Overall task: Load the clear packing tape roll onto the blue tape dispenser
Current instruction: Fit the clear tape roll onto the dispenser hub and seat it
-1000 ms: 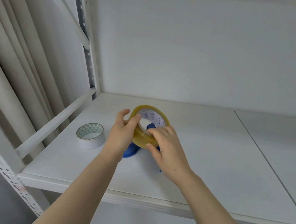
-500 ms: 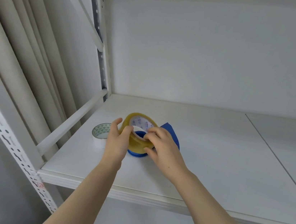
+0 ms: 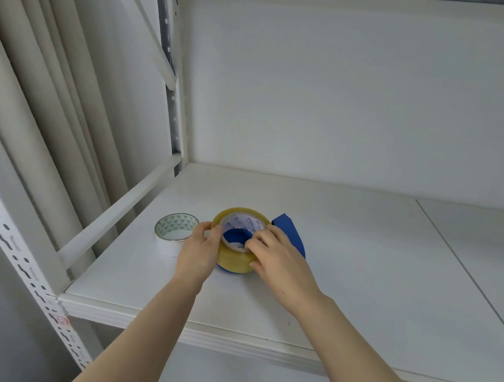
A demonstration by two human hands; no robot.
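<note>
While we press the clear packing tape roll (image 3: 233, 254) down over the hub of the blue tape dispenser (image 3: 290, 235), both things sit on the white shelf (image 3: 362, 269), near its left front part. Our left hand (image 3: 199, 253) closes on the left side of the roll, and our right hand (image 3: 278, 263) closes on its right side, with its fingertips (image 3: 251, 245) at the edge of the core. Blue plastic shows through the core and under the roll, so we judge that the seating step is almost finished. We cannot tell if the roll is fully down. Next we need an even push, then to find the loose end of the tape. A second, white tape roll (image 3: 174, 233) stands just beside the left hand.
</note>
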